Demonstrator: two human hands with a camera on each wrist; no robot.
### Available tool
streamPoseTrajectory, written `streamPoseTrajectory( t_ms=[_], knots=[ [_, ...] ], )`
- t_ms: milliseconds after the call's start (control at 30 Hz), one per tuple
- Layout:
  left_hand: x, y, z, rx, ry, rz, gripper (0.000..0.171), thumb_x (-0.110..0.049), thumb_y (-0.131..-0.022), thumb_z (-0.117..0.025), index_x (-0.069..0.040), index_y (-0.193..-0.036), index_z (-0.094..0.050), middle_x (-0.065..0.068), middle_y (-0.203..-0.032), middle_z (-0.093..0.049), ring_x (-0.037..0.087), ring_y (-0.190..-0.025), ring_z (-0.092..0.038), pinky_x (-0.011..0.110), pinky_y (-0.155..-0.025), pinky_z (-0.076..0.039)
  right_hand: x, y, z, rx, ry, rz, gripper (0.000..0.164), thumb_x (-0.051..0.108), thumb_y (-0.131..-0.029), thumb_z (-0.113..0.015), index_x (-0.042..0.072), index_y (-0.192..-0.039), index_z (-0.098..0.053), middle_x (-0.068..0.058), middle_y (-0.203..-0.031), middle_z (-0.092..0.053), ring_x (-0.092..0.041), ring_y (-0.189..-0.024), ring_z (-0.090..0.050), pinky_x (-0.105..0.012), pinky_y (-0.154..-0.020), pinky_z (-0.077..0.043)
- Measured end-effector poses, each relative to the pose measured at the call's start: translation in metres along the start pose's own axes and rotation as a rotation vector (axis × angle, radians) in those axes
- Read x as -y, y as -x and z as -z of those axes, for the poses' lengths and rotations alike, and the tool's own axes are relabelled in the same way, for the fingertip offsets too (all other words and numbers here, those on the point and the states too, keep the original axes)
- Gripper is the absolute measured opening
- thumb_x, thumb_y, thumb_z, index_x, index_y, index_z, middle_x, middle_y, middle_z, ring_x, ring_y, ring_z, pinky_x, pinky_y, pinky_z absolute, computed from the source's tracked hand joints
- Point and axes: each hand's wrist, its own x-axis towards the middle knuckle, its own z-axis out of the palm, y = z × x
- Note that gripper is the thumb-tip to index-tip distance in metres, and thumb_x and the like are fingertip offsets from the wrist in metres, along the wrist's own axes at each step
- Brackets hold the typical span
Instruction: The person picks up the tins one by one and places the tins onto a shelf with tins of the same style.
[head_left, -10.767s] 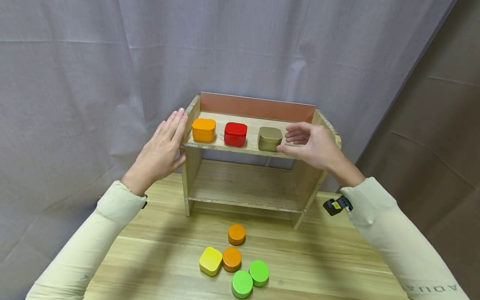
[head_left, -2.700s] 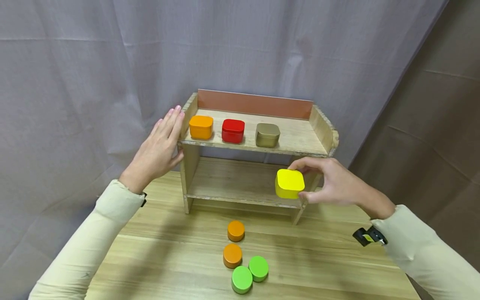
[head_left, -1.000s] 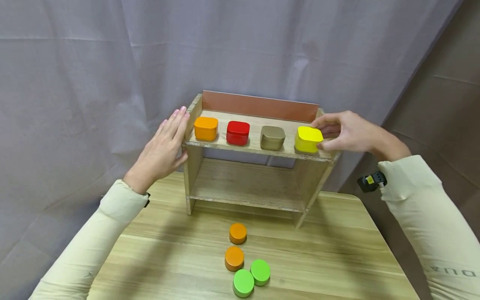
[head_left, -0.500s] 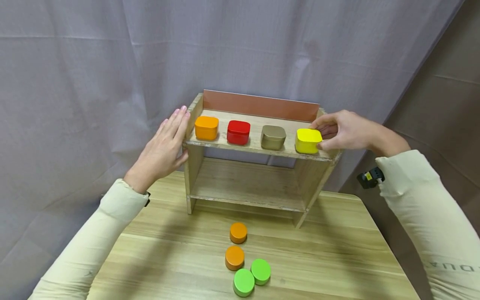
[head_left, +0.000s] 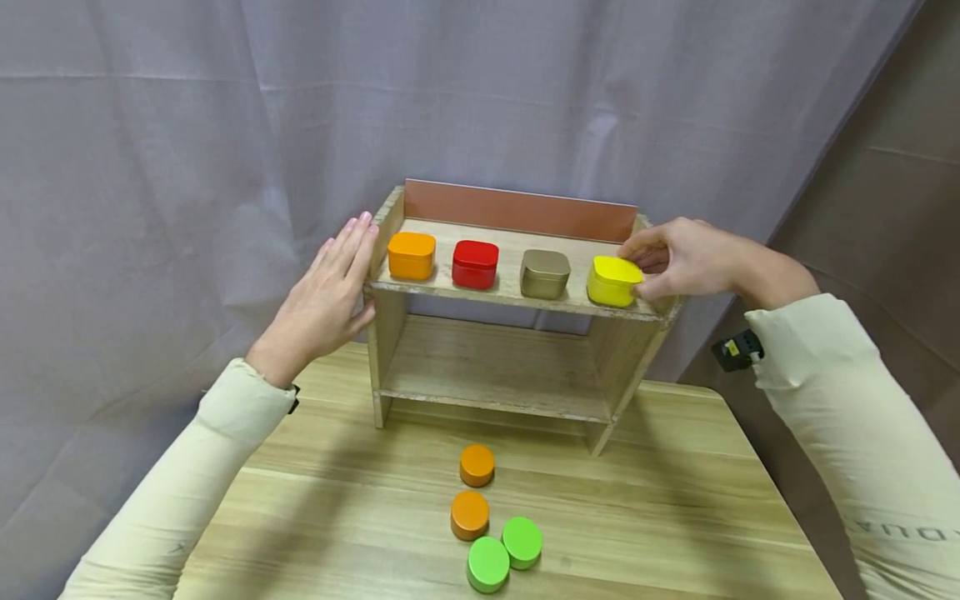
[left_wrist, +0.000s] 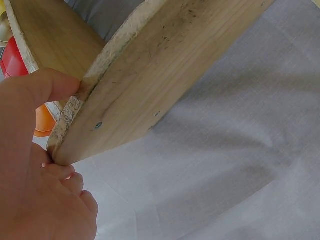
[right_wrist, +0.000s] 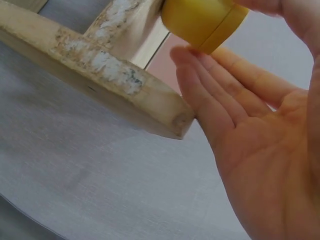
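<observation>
My right hand [head_left: 693,260] pinches a yellow tin [head_left: 613,283] between thumb and fingers, at the right end of the shelf unit's top board. In the right wrist view the yellow tin [right_wrist: 200,22] sits between thumb and fingertips, close to the side panel's end. To its left on that board stand an olive-gold tin [head_left: 545,275], a red tin [head_left: 475,265] and an orange tin [head_left: 411,256], spaced apart. My left hand [head_left: 318,300] rests against the left side of the wooden shelf unit [head_left: 495,408], its fingers straight; in the left wrist view the thumb touches the panel's front edge.
Two orange round tins [head_left: 469,515] and two green round tins [head_left: 488,565] stand on the wooden table [head_left: 637,517] before the unit. A lower board [head_left: 495,367] spans the unit. Behind hangs a grey curtain [head_left: 480,92]. The table's right edge slopes away at the right.
The yellow tin left the table and was raised by my right hand to the top board. Over the last second it shifted only slightly. My left hand has stayed at the unit's side.
</observation>
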Motion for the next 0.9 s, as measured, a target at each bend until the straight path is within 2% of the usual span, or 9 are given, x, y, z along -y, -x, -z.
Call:
streamPoseTrajectory(
  t_ms=[167,400,533,600,667,733,767,800,900],
  knots=[
    [0.001,0.001,0.001,0.004,0.001,0.000,0.097,-0.018,-0.080,-0.065,-0.006,-0.156,-0.006,0.011,-0.165,-0.002,0.029,-0.152,-0.012,0.052,-0.121,-0.023,0.008,0.011,0.005,-0.047,0.056,0.013,0.063,0.035,-0.079,-0.077,0.011,-0.134,-0.056,-0.013,-0.134,-0.061,-0.030,-0.120,-0.062,-0.045,-0.101,-0.050],
    [0.002,0.000,0.000,0.001,0.002,-0.004,0.097,-0.018,-0.081,-0.065,-0.006,-0.156,-0.005,0.010,-0.165,-0.002,0.030,-0.152,-0.013,0.051,-0.122,-0.021,0.016,0.030,0.007,-0.194,0.099,0.075,0.061,0.036,-0.080,-0.076,0.012,-0.133,-0.057,-0.008,-0.133,-0.062,-0.028,-0.119,-0.062,-0.046,-0.100,-0.049],
    [0.003,0.001,0.000,0.000,-0.002,-0.004,0.097,-0.018,-0.081,-0.065,-0.006,-0.156,-0.005,0.010,-0.165,-0.002,0.029,-0.152,-0.012,0.051,-0.122,-0.022,0.017,0.038,0.001,-0.283,0.114,0.138,0.056,0.034,-0.079,-0.078,0.015,-0.129,-0.061,-0.004,-0.129,-0.065,-0.025,-0.114,-0.065,-0.038,-0.097,-0.050],
    [0.003,0.002,0.000,0.000,-0.002,-0.004,0.098,-0.018,-0.081,-0.065,-0.006,-0.156,-0.004,0.010,-0.165,-0.002,0.029,-0.152,-0.013,0.052,-0.121,-0.023,0.017,0.042,-0.004,-0.318,0.112,0.171,0.054,0.032,-0.078,-0.079,0.016,-0.127,-0.062,-0.002,-0.126,-0.067,-0.022,-0.112,-0.066,-0.026,-0.096,-0.051],
    [0.004,0.002,0.000,0.000,-0.003,-0.003,0.098,-0.018,-0.081,-0.065,-0.006,-0.156,-0.004,0.010,-0.165,-0.002,0.029,-0.152,-0.013,0.052,-0.121,-0.023,0.018,0.045,-0.008,-0.343,0.114,0.201,0.053,0.031,-0.078,-0.079,0.017,-0.127,-0.063,-0.001,-0.125,-0.068,-0.021,-0.109,-0.067,-0.025,-0.095,-0.051],
    [0.004,0.002,0.000,0.003,-0.002,-0.002,0.098,-0.018,-0.081,-0.065,-0.006,-0.156,-0.004,0.010,-0.165,-0.002,0.029,-0.152,-0.012,0.051,-0.122,-0.022,0.020,0.049,-0.013,-0.351,0.104,0.226,0.053,0.028,-0.077,-0.080,0.017,-0.126,-0.063,-0.001,-0.124,-0.068,-0.022,-0.108,-0.068,-0.029,-0.094,-0.053],
    [0.004,0.002,0.000,0.005,-0.002,-0.002,0.098,-0.018,-0.081,-0.065,-0.006,-0.156,-0.004,0.011,-0.165,-0.002,0.030,-0.152,-0.012,0.051,-0.122,-0.021,0.020,0.051,-0.015,-0.357,0.101,0.241,0.053,0.027,-0.077,-0.080,0.017,-0.126,-0.064,-0.001,-0.123,-0.069,-0.021,-0.106,-0.068,-0.024,-0.093,-0.053],
    [0.004,0.002,0.000,0.005,-0.002,-0.002,0.097,-0.018,-0.081,-0.065,-0.006,-0.156,-0.004,0.011,-0.165,-0.002,0.030,-0.152,-0.012,0.051,-0.123,-0.020,0.021,0.053,-0.018,-0.363,0.099,0.253,0.053,0.025,-0.076,-0.081,0.017,-0.126,-0.064,-0.001,-0.122,-0.069,-0.021,-0.105,-0.068,-0.025,-0.089,-0.055],
    [0.004,0.001,0.000,0.006,-0.001,-0.004,0.097,-0.018,-0.081,-0.065,-0.006,-0.156,-0.004,0.011,-0.165,-0.001,0.030,-0.152,-0.012,0.050,-0.123,-0.020,0.023,0.058,-0.026,-0.387,0.087,0.311,0.052,0.020,-0.073,-0.083,0.016,-0.122,-0.066,0.001,-0.118,-0.071,-0.010,-0.101,-0.067,-0.010,-0.084,-0.052]
  ],
)
